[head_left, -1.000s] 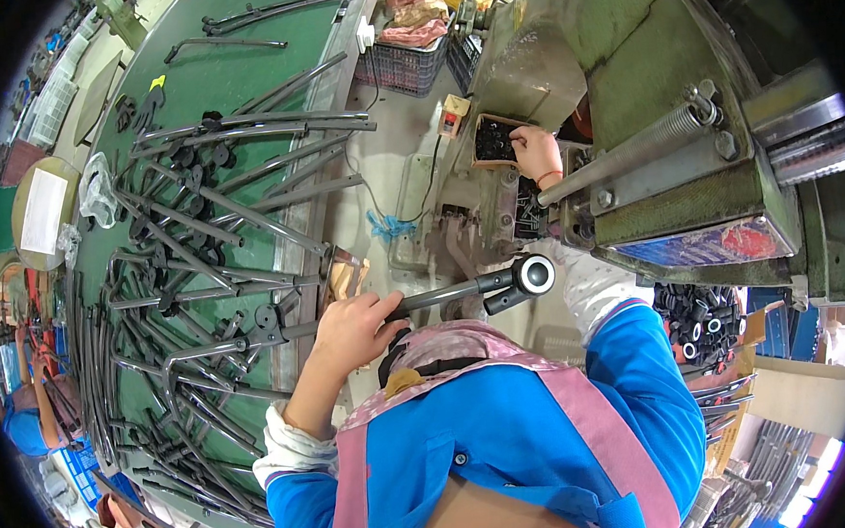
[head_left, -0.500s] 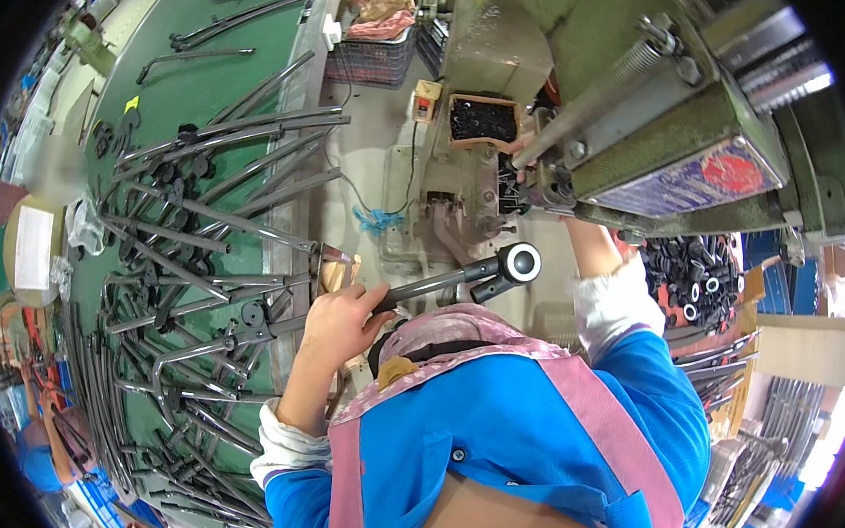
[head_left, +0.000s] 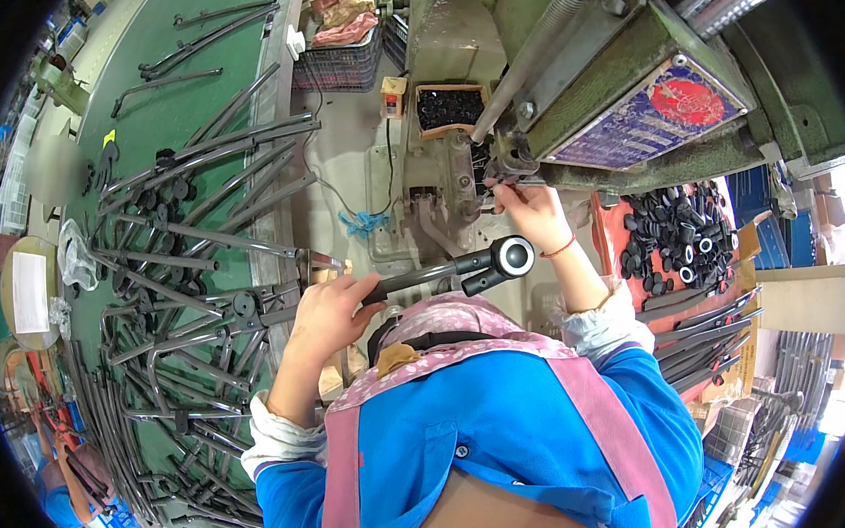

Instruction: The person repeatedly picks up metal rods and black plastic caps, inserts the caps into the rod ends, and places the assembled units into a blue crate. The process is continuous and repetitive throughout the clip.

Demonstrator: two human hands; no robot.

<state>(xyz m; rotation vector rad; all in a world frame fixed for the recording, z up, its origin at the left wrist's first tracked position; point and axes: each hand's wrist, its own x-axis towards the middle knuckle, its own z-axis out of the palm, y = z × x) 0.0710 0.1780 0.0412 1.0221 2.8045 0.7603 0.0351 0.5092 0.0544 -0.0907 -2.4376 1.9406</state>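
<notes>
Green press machine (head_left: 623, 68): painted metal, boxy, heavy, filling the upper right; a coiled spring and a slanted steel bar run down to its small work point.

Green-topped table (head_left: 170, 95): flat, left of the person, crowded with dark bent metal tubes (head_left: 182, 279) fanned over most of it; bare surface only at its far end. A narrow grey gap separates table edge from machine.

Red tray of black round caps (head_left: 677, 239): right of the machine, small ringed pieces heaped loosely.

Dark metal tube (head_left: 433, 275): slim, smooth, lying crosswise just in front of the chest, ending in a round black-and-white cap at its right end.

Left hand (head_left: 329, 313): wrapped closed around the tube's middle.

Right hand (head_left: 530, 209): raised at the machine's work point, fingers pinched there; what they hold cannot be told.
</notes>
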